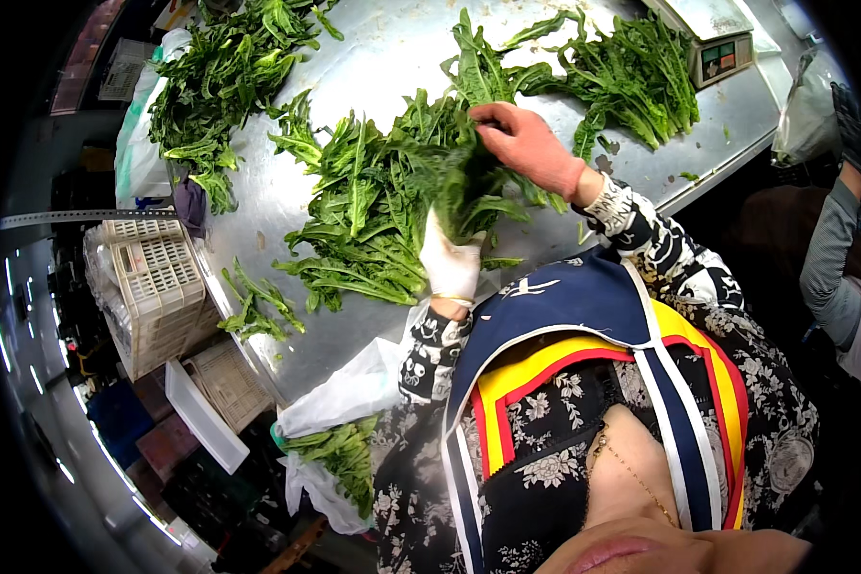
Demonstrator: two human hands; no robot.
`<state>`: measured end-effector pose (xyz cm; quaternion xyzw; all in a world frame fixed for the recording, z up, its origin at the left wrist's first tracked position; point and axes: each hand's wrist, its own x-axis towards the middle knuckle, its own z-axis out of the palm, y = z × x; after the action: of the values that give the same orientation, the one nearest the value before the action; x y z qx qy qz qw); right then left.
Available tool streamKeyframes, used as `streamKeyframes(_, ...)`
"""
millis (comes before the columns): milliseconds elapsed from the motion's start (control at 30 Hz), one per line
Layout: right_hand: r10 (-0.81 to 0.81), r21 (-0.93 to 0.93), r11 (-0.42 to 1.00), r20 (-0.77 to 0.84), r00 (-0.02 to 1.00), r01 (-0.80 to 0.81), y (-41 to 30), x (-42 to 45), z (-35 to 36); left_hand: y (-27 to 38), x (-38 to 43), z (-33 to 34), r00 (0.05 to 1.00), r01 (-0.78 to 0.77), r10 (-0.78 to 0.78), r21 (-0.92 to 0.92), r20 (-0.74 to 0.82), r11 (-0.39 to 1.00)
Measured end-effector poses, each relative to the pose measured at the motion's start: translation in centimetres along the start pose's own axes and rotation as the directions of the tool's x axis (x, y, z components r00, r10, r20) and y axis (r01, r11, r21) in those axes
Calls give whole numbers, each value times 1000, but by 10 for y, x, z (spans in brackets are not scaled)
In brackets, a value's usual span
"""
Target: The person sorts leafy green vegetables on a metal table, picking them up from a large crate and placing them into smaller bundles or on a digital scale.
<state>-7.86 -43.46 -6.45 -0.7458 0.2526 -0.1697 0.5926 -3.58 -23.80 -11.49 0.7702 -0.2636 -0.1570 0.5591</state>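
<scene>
My left hand (450,260), in a white glove, grips a bunch of long leafy greens (450,190) by its lower end. The bunch is blurred, and its stems are partly hidden by the glove. Above it, my right hand (534,149) wears an orange-pink glove. Its curled fingertips meet the leaves at the upper right of the bunch; whether they pinch a leaf is unclear. A loose pile of the same greens (359,208) spreads over the metal table (287,186) to the left of my hands.
More greens (222,93) are heaped at the far left, and another pile (638,79) lies beside a scale (717,54). A plastic bag (359,380) of greens is near my left elbow. Crates (158,287) stand beyond the left edge. Another person's arm (832,251) is at right.
</scene>
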Motion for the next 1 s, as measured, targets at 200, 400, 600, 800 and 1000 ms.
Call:
streamKeyframes(200,55,-14,998,-29,998,-55,11,-19,-26,-12,-5,10,972,-234,172,730,159,642)
streamKeyframes(400,82,52,995,-13,997,-82,0,-36,-36,-10,4,4,990,-136,98,462,105,876)
streamKeyframes(600,32,226,974,-97,995,-9,-14,-49,-31,42,8,-70,804,594,-410,-532,431,603)
streamKeyframes(800,-84,258,962,-19,996,86,-36,-62,-18,43,2,-53,864,412,-166,-856,476,-311)
streamKeyframes(1000,2,362,927,256,967,-98,-47,-71,1,49,22,-19,874,447,-89,-862,478,-242)
